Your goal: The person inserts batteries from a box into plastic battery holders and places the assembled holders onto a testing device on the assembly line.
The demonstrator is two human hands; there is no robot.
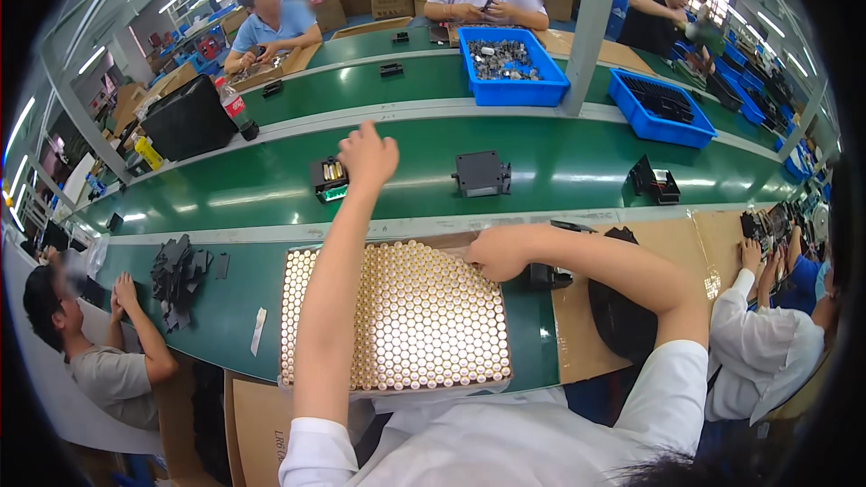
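My left arm reaches over the bench to a small black case [317, 182] on the green belt. The case lies with its compartment up, showing several cylindrical batteries [334, 169] and a green part. My left hand [368, 159] is at its right edge, fingers apart, with no object visible in them. Before me sits a wide box of upright batteries [433, 316], packed in rows with their ends up. My right hand [496, 252] is curled closed at the box's far right corner. Its fingertips are hidden, so what they hold cannot be made out.
Further right on the belt are a closed black case [481, 173] and an open one [656, 182]. Black flat pieces [180, 275] lie left, near a seated co-worker. Another black part [548, 277] lies beside my right wrist. Blue bins [514, 90] stand beyond a metal post [595, 32].
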